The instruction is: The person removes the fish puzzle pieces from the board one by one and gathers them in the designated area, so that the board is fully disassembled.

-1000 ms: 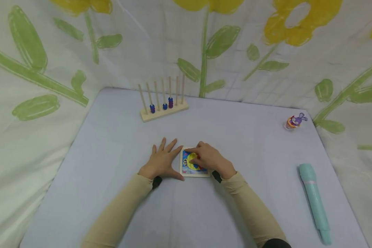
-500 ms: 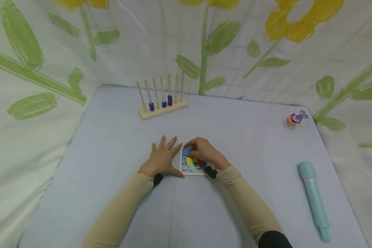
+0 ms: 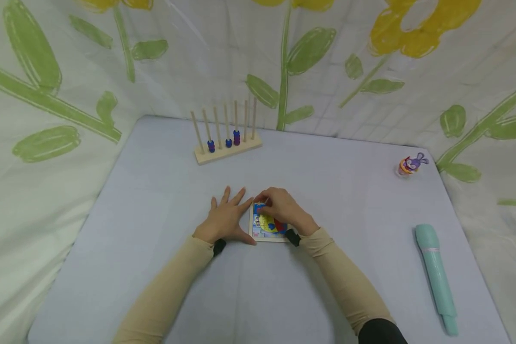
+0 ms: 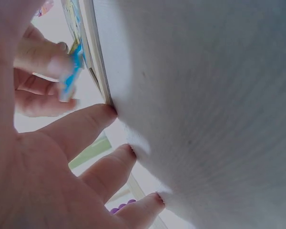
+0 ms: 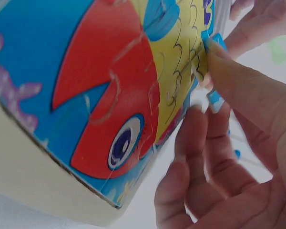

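Observation:
A small square jigsaw puzzle (image 5: 128, 71) shows a red-and-yellow fish on blue, set in a pale wooden frame (image 5: 52, 176). In the head view it lies on the table between both hands. My left hand (image 3: 224, 222) rests flat with fingers spread along the frame's left side, index fingertip at its far corner and thumb near the near one. My right hand (image 3: 285, 208) is over the far part of the puzzle. Between its thumb and fingers it pinches a blue-and-yellow puzzle piece (image 4: 72, 74), tilted up from the board. The right hand covers the frame's far right corner.
A wooden bead-peg stand (image 3: 228, 153) with several blue and purple beads is at the back. At the back right stands a small purple rabbit figure (image 3: 410, 165). A long mint-green wand-like object (image 3: 436, 277) lies at the right. A flower-painted curtain (image 3: 198, 62) borders the table.
My right hand has gone from pointing fingers on the puzzle to pinching a piece at its far side, which is now raised. The left hand keeps its place beside the frame.

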{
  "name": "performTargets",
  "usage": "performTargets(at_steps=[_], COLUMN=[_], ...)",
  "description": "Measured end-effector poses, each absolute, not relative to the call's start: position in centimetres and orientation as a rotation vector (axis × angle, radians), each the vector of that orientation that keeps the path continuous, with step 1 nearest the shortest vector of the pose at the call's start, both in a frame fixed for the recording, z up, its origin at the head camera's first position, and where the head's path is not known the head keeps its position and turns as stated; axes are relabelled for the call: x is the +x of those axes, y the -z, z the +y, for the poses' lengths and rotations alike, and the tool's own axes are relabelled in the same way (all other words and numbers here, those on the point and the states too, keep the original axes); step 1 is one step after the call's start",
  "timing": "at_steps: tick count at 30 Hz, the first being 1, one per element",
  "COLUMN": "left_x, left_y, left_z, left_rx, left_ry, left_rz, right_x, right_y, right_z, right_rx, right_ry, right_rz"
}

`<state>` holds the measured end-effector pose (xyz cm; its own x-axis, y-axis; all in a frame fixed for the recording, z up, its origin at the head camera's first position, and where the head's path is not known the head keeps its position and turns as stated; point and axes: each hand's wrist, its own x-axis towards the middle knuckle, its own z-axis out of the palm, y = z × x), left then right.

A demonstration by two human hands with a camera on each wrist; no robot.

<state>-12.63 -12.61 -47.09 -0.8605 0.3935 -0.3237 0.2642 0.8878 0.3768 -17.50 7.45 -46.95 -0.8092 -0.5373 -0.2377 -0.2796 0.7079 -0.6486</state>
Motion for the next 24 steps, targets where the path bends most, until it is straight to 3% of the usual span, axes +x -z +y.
performTargets(at_steps=[8, 17, 24], left_x=[-12.9, -13.0, -12.9], left_y=[47.3, 47.5, 47.6], left_z=[-12.6, -12.5, -12.3], left_rx=[0.465, 0.495, 0.472], left_ry=[-0.435, -0.461, -0.453], left_rz=[2.647, 2.645, 2.639], right_x=[-17.8, -17.7, -18.0], right_y=[46.8, 47.1, 45.0], right_z=[9.3, 9.6, 17.7], right_rx=[-0.545, -0.539, -0.307], right_ry=[1.135, 1.083, 0.954], right_rz=[2.429, 2.458, 2.654])
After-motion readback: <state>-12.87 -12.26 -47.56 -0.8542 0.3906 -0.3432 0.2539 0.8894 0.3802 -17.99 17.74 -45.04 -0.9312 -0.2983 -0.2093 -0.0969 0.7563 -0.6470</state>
